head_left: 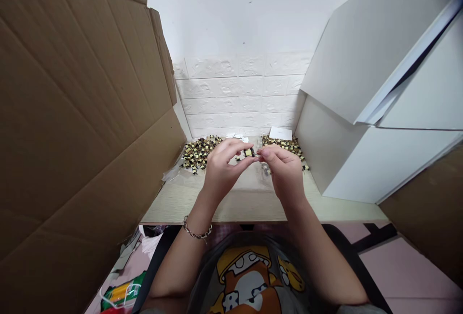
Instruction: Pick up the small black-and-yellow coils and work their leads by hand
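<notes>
Between the thumb and fingers of my left hand (226,160) is a small transformer (249,152), with a yellow middle, black ends and pins along its sides. My right hand (284,163) is closed in a pinch right beside the transformer's right end. Whatever lies in that pinch is too small to make out. Behind my left hand, a heap of similar yellow and black transformers (197,155) lies on the table. Another pile of transformers (298,152) sits behind my right hand, partly hidden by it.
A pale wooden table (249,210) ends close to my body. Tall cardboard (83,87) walls off the left side, while white boxes (340,145) stand at the right. A white card (280,133) rests on the right pile. White brick-patterned wall (231,87) closes the back.
</notes>
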`<state>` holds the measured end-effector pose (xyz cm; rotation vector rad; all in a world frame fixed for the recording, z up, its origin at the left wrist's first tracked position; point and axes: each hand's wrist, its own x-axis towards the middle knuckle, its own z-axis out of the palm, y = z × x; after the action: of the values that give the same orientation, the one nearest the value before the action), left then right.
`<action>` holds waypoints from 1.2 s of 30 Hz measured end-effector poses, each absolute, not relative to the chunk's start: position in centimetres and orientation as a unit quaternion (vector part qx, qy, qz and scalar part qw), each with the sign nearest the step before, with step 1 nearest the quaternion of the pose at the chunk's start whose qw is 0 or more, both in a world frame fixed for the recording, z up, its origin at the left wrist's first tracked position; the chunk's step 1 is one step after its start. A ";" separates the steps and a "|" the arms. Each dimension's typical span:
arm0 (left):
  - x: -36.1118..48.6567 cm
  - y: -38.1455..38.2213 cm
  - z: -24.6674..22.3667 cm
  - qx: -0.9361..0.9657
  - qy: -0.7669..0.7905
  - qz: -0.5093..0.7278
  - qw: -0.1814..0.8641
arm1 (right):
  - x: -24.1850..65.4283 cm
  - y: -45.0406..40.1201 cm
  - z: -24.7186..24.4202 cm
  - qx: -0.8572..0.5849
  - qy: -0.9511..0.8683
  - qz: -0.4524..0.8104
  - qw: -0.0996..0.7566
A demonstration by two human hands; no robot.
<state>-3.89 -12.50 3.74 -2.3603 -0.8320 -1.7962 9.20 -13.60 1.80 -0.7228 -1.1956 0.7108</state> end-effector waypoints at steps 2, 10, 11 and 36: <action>-3.9 -12.5 3.7 -0.766 -0.273 -0.581 0.033 | 9.3 -13.8 1.9 -0.348 -0.551 0.287 0.702; -3.9 -12.4 3.5 -0.766 -0.294 -0.569 0.049 | 9.2 -14.9 1.4 -0.407 -0.586 0.070 0.697; -3.9 -12.3 3.4 -0.767 -0.295 -0.568 0.052 | 9.1 -14.9 1.4 -0.407 -0.586 0.055 0.699; -3.7 -12.6 3.2 -0.779 -0.286 -0.553 0.073 | 9.3 -14.9 1.9 -0.422 -0.581 -0.035 0.695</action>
<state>-3.66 -12.57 3.16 -2.3409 -0.8600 -1.6595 9.34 -14.89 1.89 -0.9407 -1.2967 -0.0781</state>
